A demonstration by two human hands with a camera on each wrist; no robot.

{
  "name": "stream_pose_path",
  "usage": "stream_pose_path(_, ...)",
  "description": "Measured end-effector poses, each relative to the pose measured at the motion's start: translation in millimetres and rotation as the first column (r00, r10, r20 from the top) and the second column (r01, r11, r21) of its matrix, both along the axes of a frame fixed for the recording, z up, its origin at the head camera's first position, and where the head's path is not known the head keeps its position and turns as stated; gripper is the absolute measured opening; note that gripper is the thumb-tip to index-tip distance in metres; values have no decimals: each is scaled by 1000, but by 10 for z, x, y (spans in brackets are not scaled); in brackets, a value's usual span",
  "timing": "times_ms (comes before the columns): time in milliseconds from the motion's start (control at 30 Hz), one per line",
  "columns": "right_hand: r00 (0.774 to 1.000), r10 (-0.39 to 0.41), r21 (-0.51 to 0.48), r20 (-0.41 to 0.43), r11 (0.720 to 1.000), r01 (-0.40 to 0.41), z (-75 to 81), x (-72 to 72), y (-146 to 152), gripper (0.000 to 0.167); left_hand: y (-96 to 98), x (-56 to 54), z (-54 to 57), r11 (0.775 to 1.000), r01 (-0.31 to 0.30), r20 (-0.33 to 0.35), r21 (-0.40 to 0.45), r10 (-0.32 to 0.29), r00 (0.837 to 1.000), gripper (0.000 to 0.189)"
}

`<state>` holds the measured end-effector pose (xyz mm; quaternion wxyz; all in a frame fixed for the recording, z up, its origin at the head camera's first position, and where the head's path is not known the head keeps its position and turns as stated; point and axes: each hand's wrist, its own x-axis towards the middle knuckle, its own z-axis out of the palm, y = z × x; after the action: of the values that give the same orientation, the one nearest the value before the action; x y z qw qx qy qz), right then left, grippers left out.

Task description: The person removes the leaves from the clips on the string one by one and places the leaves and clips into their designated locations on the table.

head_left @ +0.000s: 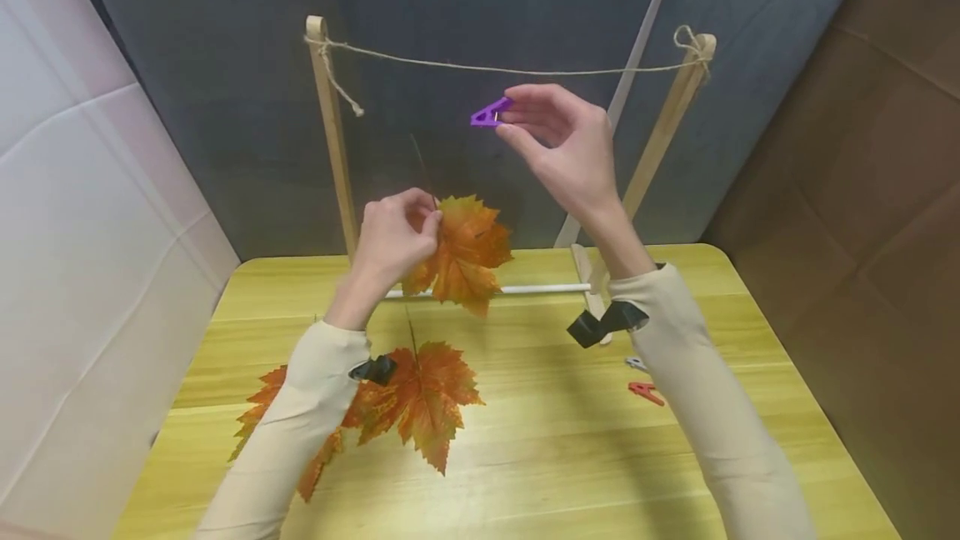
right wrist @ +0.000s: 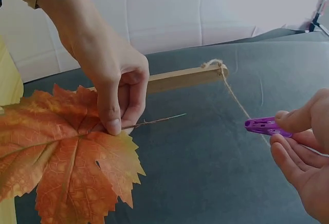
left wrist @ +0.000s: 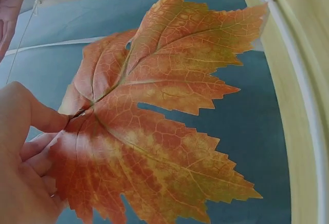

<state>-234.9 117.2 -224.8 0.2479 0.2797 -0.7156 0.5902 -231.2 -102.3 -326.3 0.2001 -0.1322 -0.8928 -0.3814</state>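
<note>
An orange artificial maple leaf [head_left: 468,252] hangs from my left hand [head_left: 397,236], which pinches it at the base of its thin stem [right wrist: 159,120]. The stem points up past the fingers. Higher and to the right, my right hand [head_left: 566,140] holds a purple clothespin [head_left: 489,113] between thumb and fingers. In the right wrist view the purple clothespin [right wrist: 267,126] appears in front of the twine [right wrist: 236,98]; I cannot tell whether they touch. From the head view, the clothespin is below the twine [head_left: 510,70], which is tied between two wooden posts [head_left: 330,132].
More orange leaves [head_left: 427,398] lie on the wooden table [head_left: 540,457], partly under the left sleeve. A red clothespin [head_left: 645,392] and a grey clothespin [head_left: 636,363] lie by the right forearm. A white rod [head_left: 543,288] runs low between the posts.
</note>
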Motion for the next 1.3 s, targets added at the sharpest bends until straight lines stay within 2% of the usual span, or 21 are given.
stream_pose_path(167, 1000, -11, 17, 23, 1000, 10, -112, 22, 90, 31, 51, 9, -82, 1000, 9, 46, 3, -9, 999, 13)
stream_pose_path(367, 999, 14, -2, 49, 1000, -14, -304, 65, 164, 33, 78, 5, -161, 1000, -4, 91, 12, 3, 996, 12)
stream_pose_path(667, 997, 18, -9, 70, 1000, -18, -616, 200, 298, 35, 138, 10, -323, 1000, -18, 94, 14, 17, 995, 10)
stream_pose_path(1133, 991, -21, -54, 132, 998, 29, -967, 365, 545, 36, 319, 55, -565, 1000, -19, 85, 20, 18, 996, 8)
stream_pose_path(1300, 985, -38, -83, 166, 995, 53, -1105, 429, 679, 35, 379, 66, -655, 1000, -12, 106, 11, 11, 994, 10)
